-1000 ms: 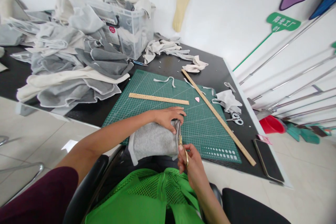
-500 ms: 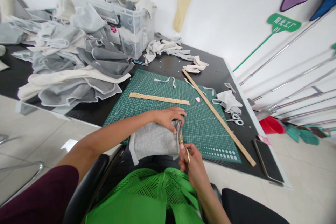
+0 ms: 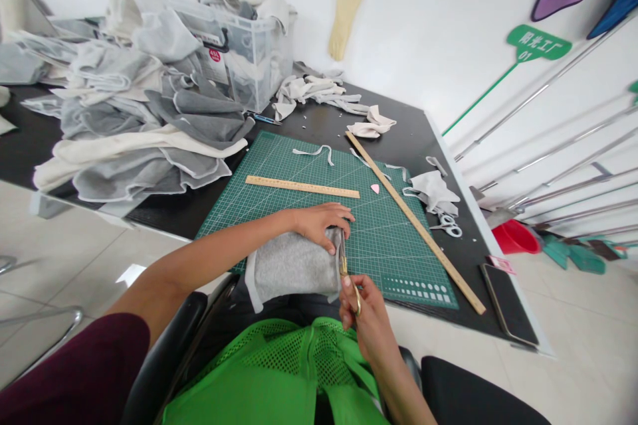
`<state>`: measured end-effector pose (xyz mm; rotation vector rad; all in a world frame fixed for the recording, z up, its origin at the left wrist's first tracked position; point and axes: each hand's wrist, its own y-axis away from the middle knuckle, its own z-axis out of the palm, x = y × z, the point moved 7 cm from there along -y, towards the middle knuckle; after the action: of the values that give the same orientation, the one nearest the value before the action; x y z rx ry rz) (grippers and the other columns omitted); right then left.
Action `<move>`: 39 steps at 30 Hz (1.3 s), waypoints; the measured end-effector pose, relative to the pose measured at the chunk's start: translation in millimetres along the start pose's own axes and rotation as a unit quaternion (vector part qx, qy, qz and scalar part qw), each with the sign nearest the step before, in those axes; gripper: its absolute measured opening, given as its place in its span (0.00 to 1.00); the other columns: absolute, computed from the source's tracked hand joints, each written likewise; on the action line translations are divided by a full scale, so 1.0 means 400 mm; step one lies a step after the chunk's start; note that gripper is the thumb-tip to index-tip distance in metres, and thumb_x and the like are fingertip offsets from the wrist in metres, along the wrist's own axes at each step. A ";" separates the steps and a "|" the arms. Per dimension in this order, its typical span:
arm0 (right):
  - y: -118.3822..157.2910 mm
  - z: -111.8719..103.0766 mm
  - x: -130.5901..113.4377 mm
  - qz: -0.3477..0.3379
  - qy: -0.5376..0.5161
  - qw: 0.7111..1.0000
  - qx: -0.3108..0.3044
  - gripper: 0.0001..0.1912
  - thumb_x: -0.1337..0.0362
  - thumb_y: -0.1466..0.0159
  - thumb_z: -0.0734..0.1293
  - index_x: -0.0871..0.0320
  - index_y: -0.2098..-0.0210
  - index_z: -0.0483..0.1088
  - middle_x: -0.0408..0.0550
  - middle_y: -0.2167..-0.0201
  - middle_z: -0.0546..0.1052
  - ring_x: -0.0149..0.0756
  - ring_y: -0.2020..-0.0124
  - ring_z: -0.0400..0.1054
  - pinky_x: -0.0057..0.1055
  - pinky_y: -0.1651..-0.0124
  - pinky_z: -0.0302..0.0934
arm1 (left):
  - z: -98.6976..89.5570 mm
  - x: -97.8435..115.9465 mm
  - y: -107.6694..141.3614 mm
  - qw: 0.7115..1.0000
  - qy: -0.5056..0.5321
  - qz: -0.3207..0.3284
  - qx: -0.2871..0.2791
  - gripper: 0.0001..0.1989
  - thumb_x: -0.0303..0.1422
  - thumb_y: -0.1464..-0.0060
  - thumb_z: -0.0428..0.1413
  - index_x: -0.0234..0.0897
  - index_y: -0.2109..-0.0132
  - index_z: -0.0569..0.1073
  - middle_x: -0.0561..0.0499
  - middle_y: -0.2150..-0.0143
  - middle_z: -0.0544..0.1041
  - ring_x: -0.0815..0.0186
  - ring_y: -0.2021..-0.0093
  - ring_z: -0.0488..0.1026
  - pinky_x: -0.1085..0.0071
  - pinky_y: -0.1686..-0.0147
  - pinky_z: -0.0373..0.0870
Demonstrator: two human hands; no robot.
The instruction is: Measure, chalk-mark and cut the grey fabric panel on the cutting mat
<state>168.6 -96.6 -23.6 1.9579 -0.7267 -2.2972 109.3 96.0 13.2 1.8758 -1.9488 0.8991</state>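
A piece of grey cloth (image 3: pixel 294 265) with a pale edge strip lies over the front edge of the green cutting mat (image 3: pixel 299 159) and hangs toward my lap. My left hand (image 3: pixel 323 224) presses and pinches it near its right end, thumb on the cloth. Gold-handled scissors (image 3: pixel 357 299) are gripped in my right hand (image 3: pixel 363 309), their blades pointing away from me along the right edge of the cloth. The blade tips are partly hidden by the cloth and my left fingers.
A short wooden ruler (image 3: pixel 302 187) and a long one (image 3: pixel 413 219) lie on the mat. White-handled scissors (image 3: pixel 451 226) and a phone (image 3: pixel 508 304) are at right. Cloth pieces (image 3: pixel 144 113) and a clear bin (image 3: pixel 254 60) stand at back left.
The scissors' blades have shifted slightly at the cloth's right edge, and more of their metal shows. Both hands have stayed nearly in place.
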 end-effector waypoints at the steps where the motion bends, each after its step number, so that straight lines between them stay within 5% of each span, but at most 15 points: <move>1: 0.001 0.000 0.001 0.000 -0.001 1.000 0.001 0.20 0.44 0.35 0.69 0.54 0.63 0.62 0.32 0.81 0.65 0.22 0.85 0.53 0.23 0.80 0.48 | 0.000 0.000 0.000 1.000 -0.001 0.002 0.002 0.24 0.45 0.52 0.70 0.42 0.50 0.78 0.43 0.32 0.66 0.46 0.27 0.54 0.49 0.29 0.47; 39: -0.018 -0.004 -0.011 -0.003 0.059 0.998 -0.003 0.23 0.43 0.36 0.69 0.55 0.63 0.62 0.31 0.84 0.64 0.23 0.86 0.55 0.23 0.81 0.50 | -0.006 0.008 -0.001 1.000 -0.021 0.007 0.007 0.23 0.44 0.53 0.70 0.40 0.52 0.77 0.42 0.33 0.67 0.46 0.28 0.56 0.47 0.30 0.50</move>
<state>172.8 -89.4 -22.4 2.0732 -0.7030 -2.1628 109.1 94.9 16.9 1.9062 -1.9870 0.8874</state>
